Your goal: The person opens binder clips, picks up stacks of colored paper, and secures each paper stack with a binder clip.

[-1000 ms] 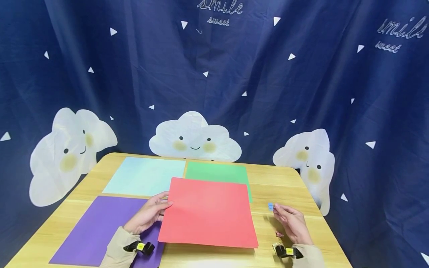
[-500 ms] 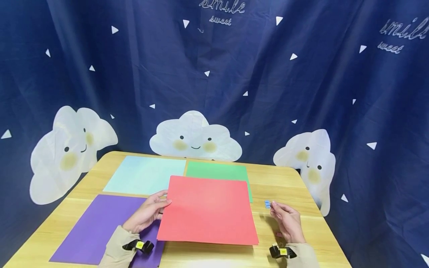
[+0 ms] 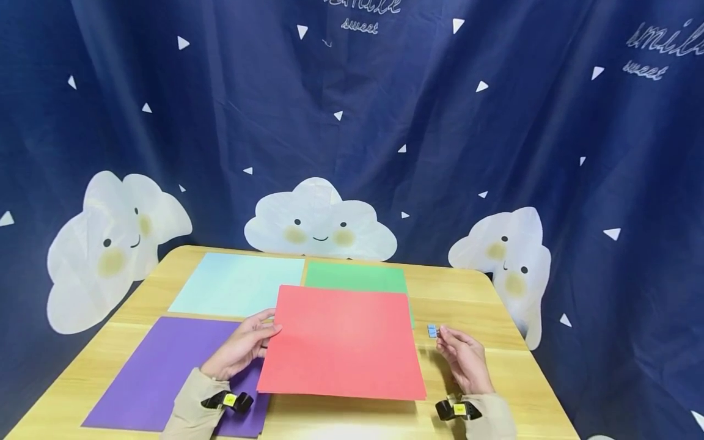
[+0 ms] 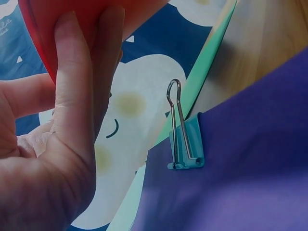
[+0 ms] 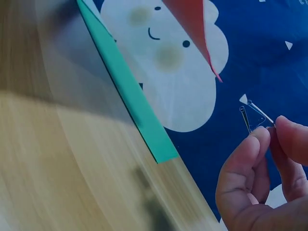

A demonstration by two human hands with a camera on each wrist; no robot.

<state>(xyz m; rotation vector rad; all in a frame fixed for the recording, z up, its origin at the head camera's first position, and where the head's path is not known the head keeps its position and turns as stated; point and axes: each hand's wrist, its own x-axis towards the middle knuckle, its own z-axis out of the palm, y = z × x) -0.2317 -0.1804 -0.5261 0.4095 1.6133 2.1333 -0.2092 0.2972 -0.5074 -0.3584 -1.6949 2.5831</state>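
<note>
At far left, a purple sheet (image 3: 151,373) lies on the wood-grain surface (image 3: 451,299); the left wrist view shows a teal clip (image 4: 192,139) attached at its edge, wire handle standing up. Behind the purple sheet, toward the far edge of the surface, lies a light blue sheet (image 3: 236,284). The left hand (image 3: 239,345), extending from a beige sleeve (image 3: 192,400) fitted with a black wrist unit (image 3: 228,401), grips the left edge of the red paper (image 3: 341,342): thumb on the upper face, fingers together against the underside. The red paper is held raised and tilted, near edge clear of the surface, with a shadow below. It partly covers the view of a green sheet (image 3: 357,276), located behind it and to the right of the light blue sheet. Just beyond the right edge of the red paper, and apart from it, a blue binder clip (image 3: 432,330) is suspended above the surface. The right hand (image 3: 464,360) holds this clip by its handles, thumb and fingers clamped on them. A dark blue curtain (image 3: 352,153) with white clouds spans the background.
</note>
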